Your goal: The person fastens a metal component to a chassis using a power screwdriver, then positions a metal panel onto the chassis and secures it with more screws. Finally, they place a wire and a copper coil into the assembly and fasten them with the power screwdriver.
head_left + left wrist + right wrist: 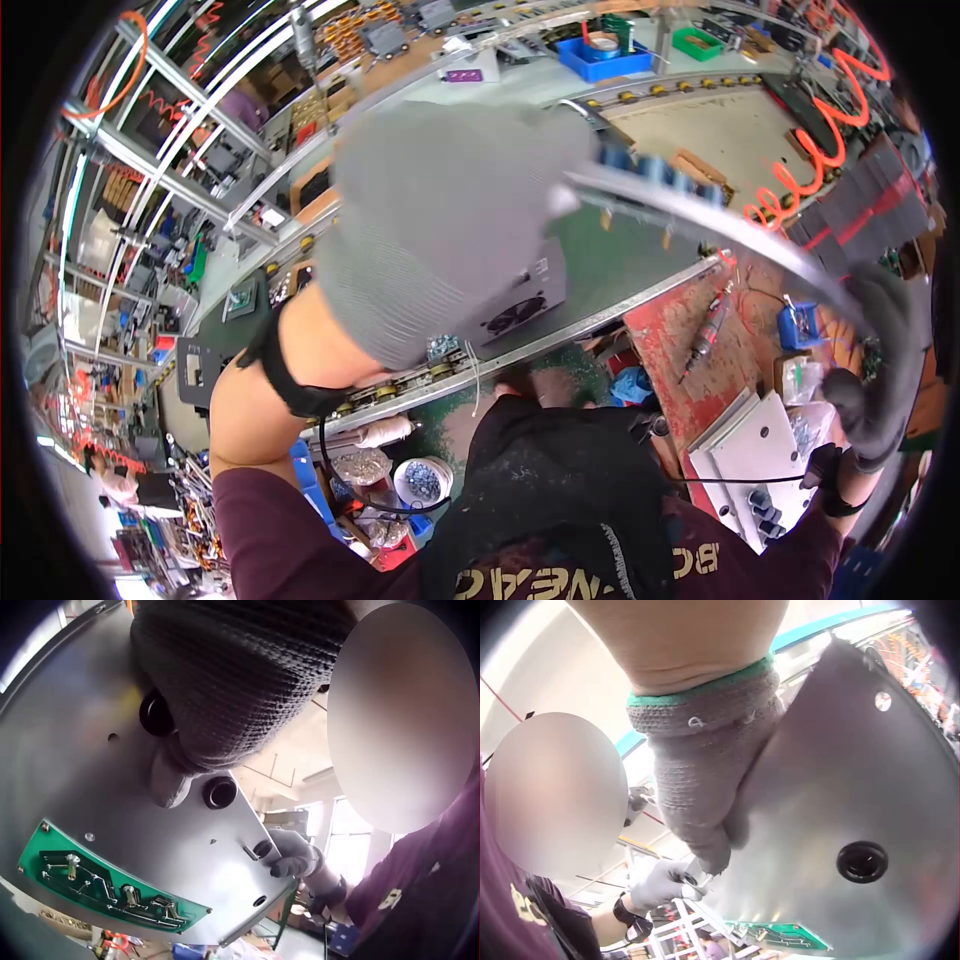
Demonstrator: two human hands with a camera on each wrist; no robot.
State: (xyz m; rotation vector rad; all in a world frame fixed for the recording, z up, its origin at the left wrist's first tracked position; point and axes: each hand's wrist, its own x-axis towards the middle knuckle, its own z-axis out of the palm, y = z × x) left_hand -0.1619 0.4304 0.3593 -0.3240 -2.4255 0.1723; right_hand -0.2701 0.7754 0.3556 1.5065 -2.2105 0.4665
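Both hands wear grey knit gloves and grip a metal panel by its edges, held up above the bench. The left hand looms large in the head view; its thumb presses the panel's face in the left wrist view. At the other end, the right hand pinches the edge, its fingers partly behind the sheet. A green circuit board is fixed along the panel's face. Black round pieces sit on the same face. From the head view, the panel appears nearly edge-on.
Below the hands runs a green conveyor carrying a grey housing with a fan grille. On the red worktable lie a power screwdriver and white panels. A coiled orange hose hangs at right. A blue bin stands beyond.
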